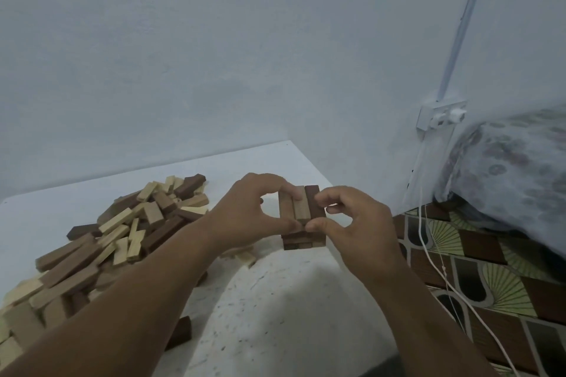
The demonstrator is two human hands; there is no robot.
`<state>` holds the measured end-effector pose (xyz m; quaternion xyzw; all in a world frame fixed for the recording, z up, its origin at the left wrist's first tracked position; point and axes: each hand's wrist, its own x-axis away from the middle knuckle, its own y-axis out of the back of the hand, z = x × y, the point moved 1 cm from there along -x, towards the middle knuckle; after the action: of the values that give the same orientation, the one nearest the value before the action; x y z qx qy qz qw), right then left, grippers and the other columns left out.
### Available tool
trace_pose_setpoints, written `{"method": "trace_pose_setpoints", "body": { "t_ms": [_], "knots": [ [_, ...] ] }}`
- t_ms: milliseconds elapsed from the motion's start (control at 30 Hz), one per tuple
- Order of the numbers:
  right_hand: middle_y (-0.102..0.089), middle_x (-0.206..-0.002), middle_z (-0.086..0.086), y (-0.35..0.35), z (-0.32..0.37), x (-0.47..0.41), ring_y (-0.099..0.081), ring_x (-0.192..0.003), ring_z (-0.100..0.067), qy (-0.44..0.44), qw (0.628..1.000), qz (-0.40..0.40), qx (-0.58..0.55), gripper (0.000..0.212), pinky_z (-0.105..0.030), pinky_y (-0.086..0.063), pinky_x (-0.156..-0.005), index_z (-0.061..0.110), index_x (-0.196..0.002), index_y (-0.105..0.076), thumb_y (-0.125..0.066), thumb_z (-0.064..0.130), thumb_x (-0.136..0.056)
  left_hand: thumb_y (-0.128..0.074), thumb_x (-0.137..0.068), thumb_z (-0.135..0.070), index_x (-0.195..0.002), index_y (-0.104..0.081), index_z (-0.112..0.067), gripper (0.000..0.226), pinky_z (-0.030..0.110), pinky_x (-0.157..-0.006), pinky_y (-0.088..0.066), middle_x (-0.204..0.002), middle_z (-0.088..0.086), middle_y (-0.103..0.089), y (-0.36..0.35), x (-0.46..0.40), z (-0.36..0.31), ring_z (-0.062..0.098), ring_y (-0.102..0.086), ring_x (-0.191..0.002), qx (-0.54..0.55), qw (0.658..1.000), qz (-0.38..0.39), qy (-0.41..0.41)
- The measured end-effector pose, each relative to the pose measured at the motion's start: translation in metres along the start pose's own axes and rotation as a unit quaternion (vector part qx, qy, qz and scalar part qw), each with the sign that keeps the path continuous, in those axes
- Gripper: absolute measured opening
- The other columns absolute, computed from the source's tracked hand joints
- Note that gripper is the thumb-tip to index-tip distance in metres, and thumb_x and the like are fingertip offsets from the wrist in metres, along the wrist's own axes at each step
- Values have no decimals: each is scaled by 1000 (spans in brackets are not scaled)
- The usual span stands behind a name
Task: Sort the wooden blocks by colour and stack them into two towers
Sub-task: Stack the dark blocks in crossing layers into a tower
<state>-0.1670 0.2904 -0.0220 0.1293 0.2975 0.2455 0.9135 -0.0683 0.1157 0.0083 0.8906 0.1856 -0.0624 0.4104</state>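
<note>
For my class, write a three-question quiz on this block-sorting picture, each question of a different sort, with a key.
1. True or false: both the left hand and the right hand touch the top layer of the brown tower.
2. How many blocks lie side by side in that top layer?
3. Where is the loose pile of mixed blocks? A) left of the tower B) right of the tower C) on the patterned floor

Key
1. True: each hand pinches the layer from its own side.
2. Three.
3. A, on the white table.
</note>
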Motion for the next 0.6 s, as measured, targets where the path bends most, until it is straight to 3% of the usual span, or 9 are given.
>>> {"method": "trace_pose_setpoints", "body": {
  "t_ms": [167, 300, 467, 600],
  "knots": [
    [-70, -90, 23, 1, -5, 0, -65, -84, 1, -28, 999, 0, -19, 36, -10, -51, -68, 43, -97, -66, -84, 21, -74, -87, -69, -37, -100, -73, -42, 34, 26, -89, -44, -114, -25, -64, -4, -5, 9, -5, -49, -114, -1, 1000, -3, 1],
    [-66, -90, 32, 2, -4, 1, -64, -87, 6, -16, 1000, 11, -13, 42, -4, -48, -68, 53, -93, -61, -83, 21, -76, -87, -70, -38, -102, -72, -42, 35, 26, -90, -43, -117, -24, -62, -3, -5, 11, -3, -47, -117, -2, 1000, -6, -1],
    [-62, -93, 35, 0, -5, 2, -59, -92, 15, -15, 1000, 13, -8, 36, 1, -43, -64, 45, -95, -63, -80, 16, -80, -83, -74, -42, -110, -67, -45, 40, 28, -95, -43, -118, -32, -58, -3, -4, 14, -2, -45, -119, -25, 1000, 0, 14],
    [-64, -96, 30, -1, -7, 2, -60, -93, 13, -12, 1000, 4, -16, 33, 0, -44, -67, 40, -97, -66, -79, 14, -80, -84, -74, -41, -105, -71, -44, 34, 24, -93, -40, -123, -25, -59, -4, -3, 16, -4, -45, -119, -16, 1000, -6, 6]
  ]
}}
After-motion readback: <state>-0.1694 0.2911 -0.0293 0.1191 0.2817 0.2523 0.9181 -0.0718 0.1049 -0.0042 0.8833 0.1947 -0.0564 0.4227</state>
